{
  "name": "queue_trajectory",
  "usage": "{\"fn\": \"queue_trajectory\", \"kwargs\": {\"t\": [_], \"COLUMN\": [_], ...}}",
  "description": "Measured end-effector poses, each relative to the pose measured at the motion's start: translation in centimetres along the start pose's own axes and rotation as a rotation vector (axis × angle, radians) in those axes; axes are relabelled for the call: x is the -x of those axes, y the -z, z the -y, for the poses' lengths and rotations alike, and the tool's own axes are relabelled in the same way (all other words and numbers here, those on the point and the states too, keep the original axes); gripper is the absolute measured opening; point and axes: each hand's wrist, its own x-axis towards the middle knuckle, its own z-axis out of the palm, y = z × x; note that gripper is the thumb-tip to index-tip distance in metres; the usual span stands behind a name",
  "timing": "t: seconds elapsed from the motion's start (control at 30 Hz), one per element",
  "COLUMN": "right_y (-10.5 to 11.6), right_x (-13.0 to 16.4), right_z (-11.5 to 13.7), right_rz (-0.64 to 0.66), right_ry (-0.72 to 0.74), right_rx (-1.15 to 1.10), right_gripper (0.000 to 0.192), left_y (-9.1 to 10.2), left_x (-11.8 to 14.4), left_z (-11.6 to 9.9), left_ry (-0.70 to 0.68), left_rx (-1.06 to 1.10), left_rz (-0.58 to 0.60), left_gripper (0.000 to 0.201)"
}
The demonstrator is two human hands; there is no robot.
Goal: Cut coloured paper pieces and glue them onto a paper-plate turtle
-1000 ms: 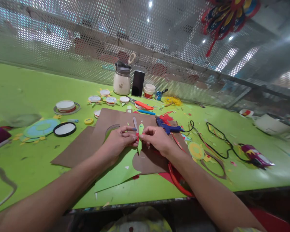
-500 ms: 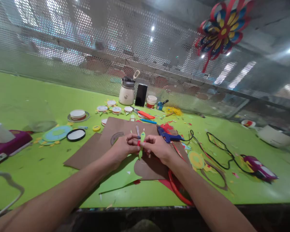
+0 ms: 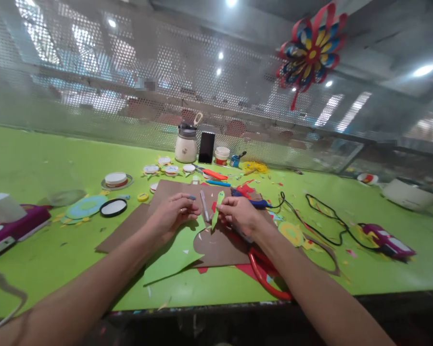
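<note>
My right hand (image 3: pixel 240 214) pinches a narrow green paper cutout (image 3: pixel 219 199) with small dark eye dots at its top. A small red paper piece (image 3: pixel 214 206) shows beside the cutout at those fingertips. My left hand (image 3: pixel 175 215) is apart from it to the left, fingers loosely curved and nothing visible in them. Between the hands a pen (image 3: pixel 204 204) lies on the brown cardboard (image 3: pixel 222 252). A large green paper sheet (image 3: pixel 173 254) lies under and in front of my left hand. Red-handled scissors (image 3: pixel 261 276) rest below my right wrist, their blades partly hidden.
A blue glue gun (image 3: pixel 260 204) lies behind my right hand, near a black cord (image 3: pixel 332 222). At the back stand a white jug (image 3: pixel 185 146), a phone (image 3: pixel 206 148) and a paint cup (image 3: pixel 222 155). A purple power strip (image 3: pixel 25 226) sits at far left; paper scraps are scattered around.
My left hand has let go of the cutout and moved left. My right hand keeps the cutout and has shifted slightly right. The pen now shows between the hands; the view has tilted up slightly.
</note>
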Motion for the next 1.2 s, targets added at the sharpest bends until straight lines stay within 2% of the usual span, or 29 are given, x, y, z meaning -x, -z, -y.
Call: {"fn": "queue_trajectory", "kwargs": {"t": [0.17, 0.33, 0.4, 0.53, 0.7, 0.87, 1.0, 1.2], "right_y": [0.1, 0.2, 0.1, -0.7, -2.0, -2.0, -2.1, -2.5], "right_x": [-0.3, -0.5, -0.3, 0.5, 1.5, 1.6, 1.8, 1.8], "right_z": [-0.4, -0.4, -0.2, 0.1, -0.1, -0.2, -0.2, -0.8], "right_rz": [0.024, 0.041, 0.046, 0.111, 0.237, 0.297, 0.357, 0.439], "right_ry": [0.023, 0.07, 0.075, 0.051, 0.025, 0.047, 0.053, -0.015], "right_rx": [-0.07, -0.145, -0.174, -0.213, -0.247, -0.284, -0.289, -0.267], "right_gripper": [0.029, 0.032, 0.034, 0.033, 0.031, 0.03, 0.028, 0.033], "left_y": [0.3, 0.0, 0.1, 0.9, 1.1, 0.5, 0.6, 1.3], "left_x": [-0.2, 0.3, 0.3, -0.1, -0.4, 0.1, 0.1, -0.7], "left_z": [-0.1, -0.2, -0.7, -1.4, 0.0, 0.9, 0.8, -0.2], "left_ry": [-0.062, -0.009, -0.03, -0.11, -0.086, -0.053, -0.052, -0.117], "left_rx": [-0.05, -0.038, 0.008, 0.106, 0.104, 0.056, 0.087, 0.137], "left_rz": [0.014, 0.135, 0.151, 0.082, 0.023, 0.072, 0.086, -0.013], "left_gripper": [0.014, 0.017, 0.016, 0.011, 0.01, 0.01, 0.009, 0.01]}}
